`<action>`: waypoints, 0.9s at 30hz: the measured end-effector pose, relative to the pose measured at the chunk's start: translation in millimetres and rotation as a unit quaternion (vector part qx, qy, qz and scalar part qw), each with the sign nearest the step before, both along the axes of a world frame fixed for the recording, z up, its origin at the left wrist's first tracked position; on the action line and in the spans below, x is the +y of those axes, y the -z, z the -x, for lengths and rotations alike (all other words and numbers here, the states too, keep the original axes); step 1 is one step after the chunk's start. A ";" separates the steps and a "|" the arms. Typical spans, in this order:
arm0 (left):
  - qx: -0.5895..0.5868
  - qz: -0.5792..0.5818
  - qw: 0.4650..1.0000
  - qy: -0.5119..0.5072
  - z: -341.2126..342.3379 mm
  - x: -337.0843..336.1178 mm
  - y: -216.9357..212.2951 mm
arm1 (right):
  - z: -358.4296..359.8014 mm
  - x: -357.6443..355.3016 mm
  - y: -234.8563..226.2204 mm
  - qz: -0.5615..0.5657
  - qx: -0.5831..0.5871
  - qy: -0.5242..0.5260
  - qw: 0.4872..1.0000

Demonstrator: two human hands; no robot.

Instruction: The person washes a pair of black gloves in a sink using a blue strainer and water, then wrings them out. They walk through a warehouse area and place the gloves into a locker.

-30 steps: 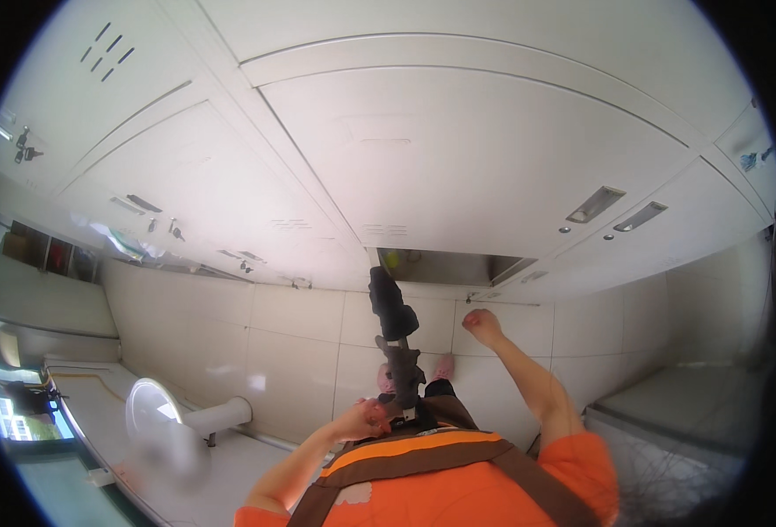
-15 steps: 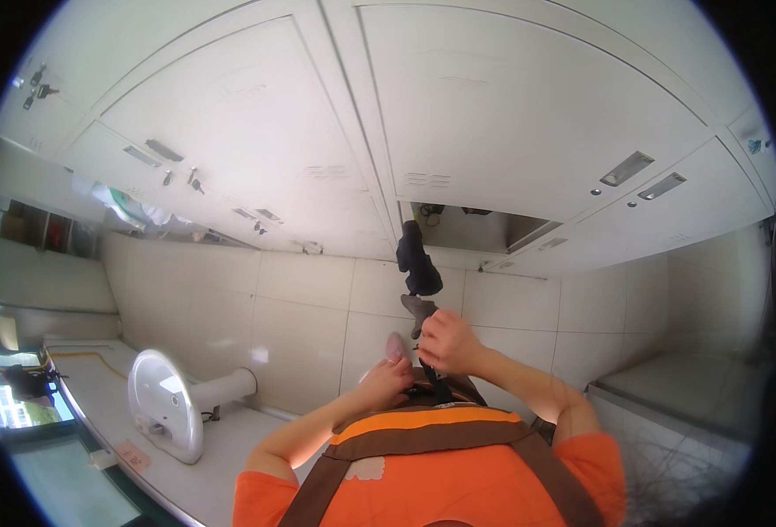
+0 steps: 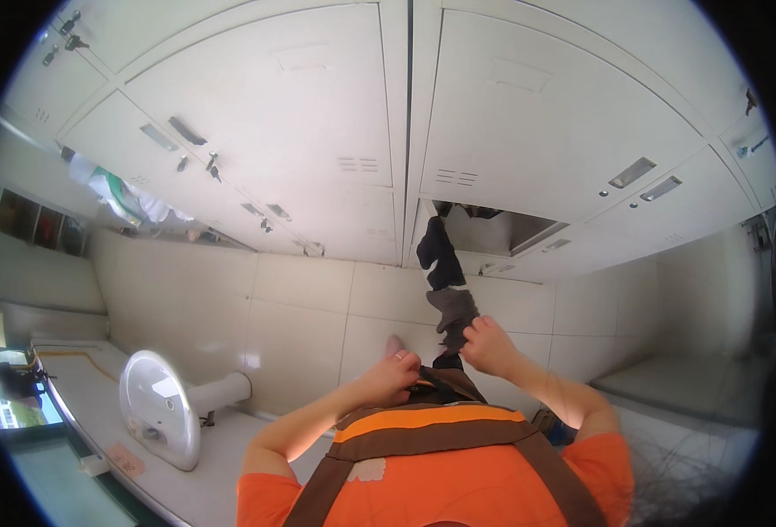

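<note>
My right hand [image 3: 490,345] is closed, its fingertips pinching the edge of a crumpled dark grey cloth [image 3: 453,309]. This cloth lines up with a black cloth piece [image 3: 438,250] reaching to the open locker compartment [image 3: 483,235]; whether they are one piece I cannot tell. My left hand [image 3: 394,376], with a ring on it, has its fingers curled at the edge of brown fabric [image 3: 445,386] in front of my waist. What those fingers hold, if anything, is hidden. A brown garment with an orange band [image 3: 432,424] crosses my orange shirt.
White metal lockers [image 3: 528,105] with handles and keys stand ahead. A white pedestal basin [image 3: 161,408] lies on its side at the left, near a window. Pale tiles [image 3: 300,307] cover the floor, and a pinkish shoe tip [image 3: 394,345] shows by my left hand.
My right hand has moved a little to the right, and more of the dark grey cloth shows beside it. The left hand stays near the waist. The view has shifted slightly.
</note>
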State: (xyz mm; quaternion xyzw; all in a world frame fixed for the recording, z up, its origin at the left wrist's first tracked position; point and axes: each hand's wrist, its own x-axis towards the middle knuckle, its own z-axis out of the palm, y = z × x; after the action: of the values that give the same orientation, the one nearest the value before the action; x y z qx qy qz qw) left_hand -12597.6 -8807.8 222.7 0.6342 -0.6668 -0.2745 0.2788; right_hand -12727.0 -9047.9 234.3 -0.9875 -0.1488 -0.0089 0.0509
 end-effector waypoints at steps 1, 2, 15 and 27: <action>0.055 -0.023 0.998 -0.015 -6.6 0.8 -11.7 | -0.4 -7.8 -4.9 0.008 0.004 0.015 1.000; 0.108 -0.046 0.993 -0.030 -12.4 1.2 -26.0 | -0.5 -15.9 -8.6 0.016 0.007 0.029 0.999; -0.041 0.220 0.973 -0.059 -55.2 -58.9 -172.0 | -23.8 -12.9 -40.8 -0.747 0.330 0.262 0.514; -0.114 0.210 0.967 -0.086 -31.9 -80.2 -138.1 | -39.5 -13.8 -45.7 -0.844 0.165 0.299 0.413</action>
State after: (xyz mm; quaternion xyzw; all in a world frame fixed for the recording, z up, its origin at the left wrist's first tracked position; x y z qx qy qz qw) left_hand -12565.7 -8888.0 360.8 0.6435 -0.6797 -0.0294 0.3508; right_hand -12687.5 -9061.7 280.0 -0.4111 0.2498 0.0188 0.8765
